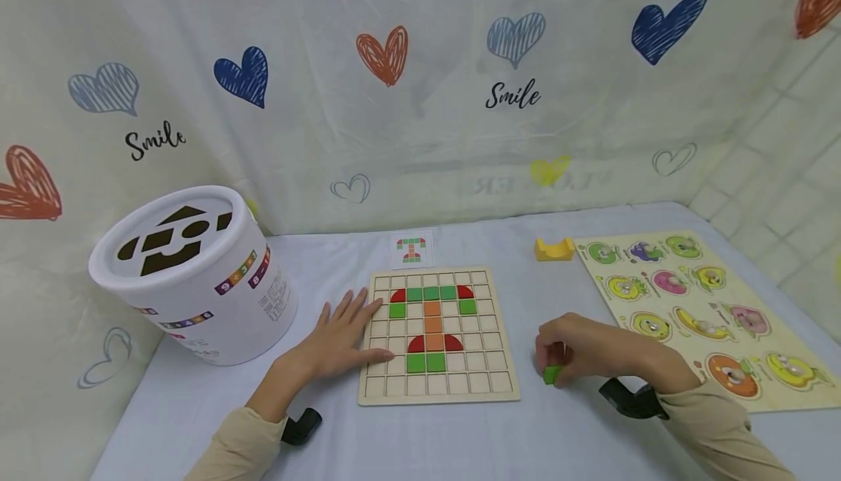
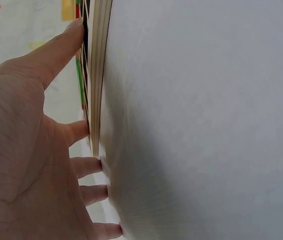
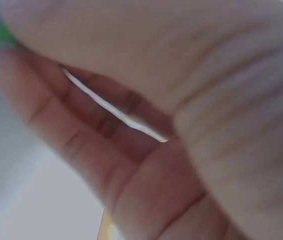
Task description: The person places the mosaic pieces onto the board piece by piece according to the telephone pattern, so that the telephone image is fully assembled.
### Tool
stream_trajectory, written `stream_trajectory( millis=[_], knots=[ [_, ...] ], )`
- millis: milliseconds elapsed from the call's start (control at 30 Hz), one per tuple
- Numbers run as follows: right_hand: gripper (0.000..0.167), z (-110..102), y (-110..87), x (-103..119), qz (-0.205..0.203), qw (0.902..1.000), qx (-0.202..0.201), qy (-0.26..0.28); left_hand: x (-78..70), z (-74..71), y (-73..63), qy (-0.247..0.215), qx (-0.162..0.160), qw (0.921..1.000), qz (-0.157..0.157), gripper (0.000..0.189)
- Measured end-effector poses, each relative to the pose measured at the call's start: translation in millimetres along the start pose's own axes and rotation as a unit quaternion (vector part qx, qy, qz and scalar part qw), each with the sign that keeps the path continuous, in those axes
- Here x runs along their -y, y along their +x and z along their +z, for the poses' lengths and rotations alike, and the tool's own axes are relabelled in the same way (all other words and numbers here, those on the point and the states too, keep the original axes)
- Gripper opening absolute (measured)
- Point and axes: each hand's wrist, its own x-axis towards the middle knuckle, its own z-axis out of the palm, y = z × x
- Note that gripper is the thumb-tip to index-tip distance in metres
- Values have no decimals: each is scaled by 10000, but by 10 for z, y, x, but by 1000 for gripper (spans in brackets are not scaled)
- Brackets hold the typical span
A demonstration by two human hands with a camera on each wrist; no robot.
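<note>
A wooden grid board [image 1: 460, 382] lies on the table in the middle of the head view, with red, green and orange blocks set in its squares. My left hand [image 1: 338, 335] rests at the board's left side, fingers spread, thumb and index fingertip over its edge; the left wrist view shows the same hand [image 2: 36, 135] against the board's edge [image 2: 99, 75]. To the right of the board, my right hand [image 1: 581, 349] pinches a small green block [image 1: 552, 374] low over the tablecloth. In the right wrist view only a bit of the green block [image 3: 4, 34] shows past the thumb.
A pattern card [image 1: 412, 249] lies just behind the board. At the left stands a white bucket [image 1: 276, 306] with shaped holes in its lid. A yellow arch block [image 1: 554, 249] sits at the back right, beside a fruit puzzle board [image 1: 683, 335] partly under the right forearm.
</note>
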Motion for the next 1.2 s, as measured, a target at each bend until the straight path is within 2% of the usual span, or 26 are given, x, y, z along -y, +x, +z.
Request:
stream_trajectory(
  millis=[167, 400, 600, 867, 1200],
  knots=[
    [13, -8, 147, 101, -487, 9986, -166, -119, 11, 7, -1, 4, -20, 10000, 9, 103],
    [14, 8, 396, 281, -878, 9945, -472, -313, 11, 11, 2, -25, -21, 10000, 15, 102],
    [14, 119, 673, 368, -1272, 9890, -704, -273, 7, 12, 4, -18, -39, 10000, 20, 102],
    [16, 274, 875, 350, -1276, 9893, -711, -16, -4, 18, 11, -18, -36, 10000, 7, 103],
    [18, 365, 932, 335, -1246, 9884, -830, -244, 4, 12, 10, -11, -7, 10000, -29, 104]
  ],
)
